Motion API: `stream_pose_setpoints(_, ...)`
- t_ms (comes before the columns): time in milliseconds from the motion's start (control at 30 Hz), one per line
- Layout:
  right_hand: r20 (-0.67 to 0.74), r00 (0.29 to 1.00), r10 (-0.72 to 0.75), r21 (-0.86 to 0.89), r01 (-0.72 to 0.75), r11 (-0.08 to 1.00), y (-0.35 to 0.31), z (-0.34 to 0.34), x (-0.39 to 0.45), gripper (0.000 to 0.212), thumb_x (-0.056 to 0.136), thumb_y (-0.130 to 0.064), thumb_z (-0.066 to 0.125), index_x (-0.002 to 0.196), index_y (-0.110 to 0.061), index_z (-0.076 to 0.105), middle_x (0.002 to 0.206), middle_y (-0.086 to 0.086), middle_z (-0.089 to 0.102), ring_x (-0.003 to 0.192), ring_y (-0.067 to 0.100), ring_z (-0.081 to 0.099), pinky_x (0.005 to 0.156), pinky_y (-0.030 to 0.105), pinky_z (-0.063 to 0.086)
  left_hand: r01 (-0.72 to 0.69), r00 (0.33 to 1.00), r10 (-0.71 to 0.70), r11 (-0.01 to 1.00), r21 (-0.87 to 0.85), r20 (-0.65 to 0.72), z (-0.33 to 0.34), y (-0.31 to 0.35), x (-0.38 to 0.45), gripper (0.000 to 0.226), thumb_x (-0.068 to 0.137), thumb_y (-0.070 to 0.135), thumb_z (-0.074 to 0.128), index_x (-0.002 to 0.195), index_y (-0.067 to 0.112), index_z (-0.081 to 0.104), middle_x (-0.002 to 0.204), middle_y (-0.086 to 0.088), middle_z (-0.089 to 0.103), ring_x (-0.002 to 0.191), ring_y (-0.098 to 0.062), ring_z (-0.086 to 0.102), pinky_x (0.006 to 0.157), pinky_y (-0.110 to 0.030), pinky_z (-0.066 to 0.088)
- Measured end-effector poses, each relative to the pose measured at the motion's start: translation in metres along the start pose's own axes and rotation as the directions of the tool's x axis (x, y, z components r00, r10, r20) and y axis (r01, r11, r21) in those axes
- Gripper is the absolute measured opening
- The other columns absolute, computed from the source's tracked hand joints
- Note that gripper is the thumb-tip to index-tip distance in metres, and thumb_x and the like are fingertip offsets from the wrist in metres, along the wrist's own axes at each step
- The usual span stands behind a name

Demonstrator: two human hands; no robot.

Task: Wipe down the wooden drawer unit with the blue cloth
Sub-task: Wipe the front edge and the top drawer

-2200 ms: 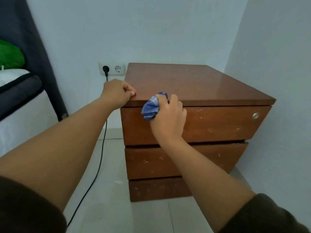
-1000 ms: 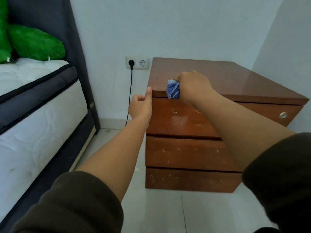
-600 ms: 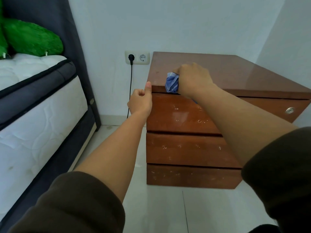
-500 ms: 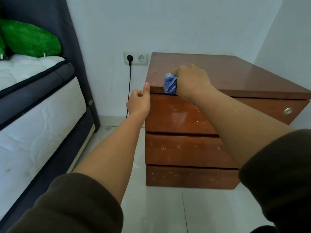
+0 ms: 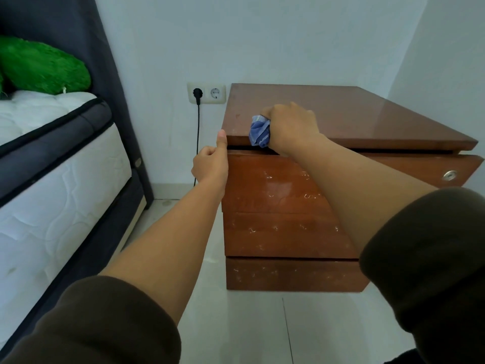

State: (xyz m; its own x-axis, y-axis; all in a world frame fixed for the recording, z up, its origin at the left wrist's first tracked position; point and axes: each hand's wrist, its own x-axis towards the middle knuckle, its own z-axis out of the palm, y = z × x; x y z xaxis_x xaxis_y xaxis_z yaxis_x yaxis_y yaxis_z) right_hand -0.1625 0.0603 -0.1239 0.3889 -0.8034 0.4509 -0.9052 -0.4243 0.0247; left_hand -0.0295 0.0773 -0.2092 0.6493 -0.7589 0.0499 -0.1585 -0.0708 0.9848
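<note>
The wooden drawer unit (image 5: 288,232) stands on the floor in the room's corner, with three drawer fronts and a glossy top. My right hand (image 5: 291,130) grips the bunched blue cloth (image 5: 259,133) and presses it on the top's front edge near the left corner. My left hand (image 5: 211,164) rests in a loose fist against the unit's left front corner, thumb up on the top's edge. The top drawer shows a dark gap under the top panel.
A bed with a white mattress (image 5: 52,185) and a dark headboard stands to the left, a green plush (image 5: 39,67) on it. A wall socket (image 5: 206,93) holds a black plug, its cable (image 5: 197,137) hanging beside the unit. White walls enclose the corner; pale floor tiles (image 5: 262,324) lie in front.
My right hand with the cloth has stayed at the top's front left edge, shifting only slightly. My left hand keeps its place at the corner. The view has drifted a little.
</note>
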Motion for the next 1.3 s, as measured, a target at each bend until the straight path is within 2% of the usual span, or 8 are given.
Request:
stream_pose_setpoints(200, -0.094, 0.988, -0.122, -0.049, 0.118, 0.992, -0.02, -0.013, -0.019, 0.024, 0.089, -0.011, 0.054, 0.111, -0.02, 0.06, 0.111, 0.004, 0.063, 0.104, 0.031, 0.056, 0.077, 0.035, 0.036, -0.026, 0.985, 0.039, 0.996, -0.081, 0.166, -0.024, 0.004, -0.001, 0.064, 0.095, 0.059, 0.016, 0.072, 0.028, 0.067, 0.101, -0.002, 0.069, 0.1, -0.021, 0.063, 0.097, -0.036, 0.048)
stream_pose_setpoints(300, -0.061, 0.972, -0.229, -0.073, 0.224, 0.972, -0.038, -0.002, -0.032, 0.027, 0.091, -0.017, 0.056, 0.117, -0.024, 0.059, 0.12, 0.001, 0.059, 0.112, 0.027, 0.053, 0.087, 0.038, 0.04, -0.033, 0.98, 0.049, 0.996, -0.086, 0.193, -0.031, 0.008, -0.004, 0.067, 0.097, 0.054, 0.01, 0.081, 0.02, 0.066, 0.102, -0.008, 0.068, 0.106, -0.024, 0.063, 0.101, -0.036, 0.046)
stream_pose_setpoints(400, -0.024, 0.986, -0.166, 0.002, 0.166, 0.986, -0.035, 0.008, -0.038, 0.025, 0.093, -0.02, 0.054, 0.116, -0.026, 0.059, 0.116, 0.001, 0.064, 0.11, 0.026, 0.056, 0.087, 0.037, 0.042, -0.15, 0.965, 0.132, 0.987, 0.062, 0.225, -0.038, 0.01, -0.005, 0.068, 0.097, 0.054, 0.006, 0.09, 0.023, 0.066, 0.108, -0.009, 0.069, 0.106, -0.023, 0.062, 0.105, -0.039, 0.042)
stream_pose_setpoints(600, 0.031, 0.996, -0.08, 0.041, 0.078, 0.996, -0.003, 0.002, -0.04, 0.024, 0.093, -0.017, 0.052, 0.114, -0.025, 0.06, 0.108, 0.006, 0.066, 0.103, 0.029, 0.06, 0.073, 0.034, 0.041, -0.527, 0.849, 0.432, 0.663, 0.532, 0.304, -0.037, 0.028, -0.016, 0.071, 0.099, 0.047, 0.008, 0.096, 0.013, 0.07, 0.094, -0.007, 0.063, 0.087, -0.024, 0.056, 0.09, -0.036, 0.043)
stream_pose_setpoints(700, 0.065, 0.997, -0.028, 0.042, 0.025, 0.999, 0.027, -0.004, -0.047, 0.025, 0.091, -0.014, 0.054, 0.112, -0.024, 0.061, 0.106, 0.007, 0.066, 0.102, 0.03, 0.06, 0.071, 0.035, 0.041, -0.705, 0.685, 0.591, 0.388, 0.594, 0.426, -0.019, 0.032, -0.026, 0.068, 0.098, 0.05, 0.011, 0.08, 0.009, 0.063, 0.083, -0.01, 0.062, 0.078, -0.027, 0.058, 0.072, -0.036, 0.049)
stream_pose_setpoints(767, 0.079, 0.997, 0.01, 0.036, -0.013, 0.999, 0.051, -0.008, -0.052, 0.024, 0.09, -0.014, 0.056, 0.112, -0.023, 0.06, 0.106, 0.007, 0.066, 0.101, 0.029, 0.06, 0.071, 0.035, 0.041, -0.782, 0.588, 0.633, 0.288, 0.553, 0.503, 0.001, 0.037, -0.036, 0.07, 0.096, 0.052, 0.012, 0.077, 0.011, 0.064, 0.079, -0.007, 0.062, 0.072, -0.024, 0.057, 0.067, -0.033, 0.048)
stream_pose_setpoints(1067, 0.088, 0.97, 0.228, 0.038, -0.232, 0.972, 0.187, -0.027, -0.091, 0.029, 0.092, -0.022, 0.059, 0.12, -0.029, 0.061, 0.115, 0.008, 0.066, 0.109, 0.03, 0.059, 0.083, 0.037, 0.048, -0.905, 0.396, 0.579, 0.113, 0.411, 0.713, 0.125, 0.073, -0.103, 0.064, 0.096, 0.052, 0.012, 0.057, 0.015, 0.045, 0.058, -0.002, 0.045, 0.058, -0.017, 0.044, 0.064, -0.03, 0.036)
stream_pose_setpoints(1300, 0.115, 0.904, 0.412, 0.068, -0.421, 0.905, 0.269, -0.04, -0.122, 0.029, 0.093, -0.021, 0.053, 0.12, -0.025, 0.062, 0.119, 0.014, 0.062, 0.111, 0.036, 0.057, 0.091, 0.044, 0.047, -0.92, 0.359, 0.54, 0.065, 0.387, 0.761, 0.195, 0.091, -0.139, 0.064, 0.097, 0.052, 0.015, 0.061, 0.013, 0.05, 0.065, -0.004, 0.048, 0.066, -0.02, 0.048, 0.068, -0.031, 0.041)
